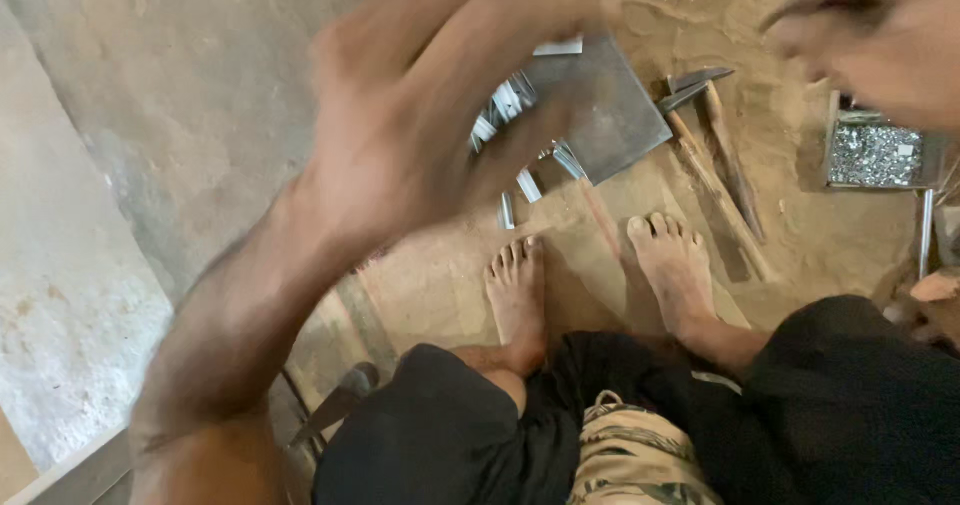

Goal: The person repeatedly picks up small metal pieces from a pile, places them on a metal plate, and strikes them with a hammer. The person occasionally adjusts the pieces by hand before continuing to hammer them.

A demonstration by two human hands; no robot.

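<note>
My left hand (430, 105) is raised close to the camera, blurred by motion, its fingers spread apart with nothing in them. My right hand (880, 45) is at the top right corner, also blurred; whether it holds anything is unclear. Below them on the sandy ground lie a grey metal plate (610, 115) and several short shiny metal pieces (510, 105), partly hidden behind my left hand. My bare feet (520, 285) rest on the ground in front of my black-clad knees.
Two hammers with wooden handles (725, 155) lie right of the plate. A tray of small shiny metal bits (875, 153) stands at the right. A rough grey wall (150, 115) fills the left side. A dark tool handle (340, 400) lies near my left knee.
</note>
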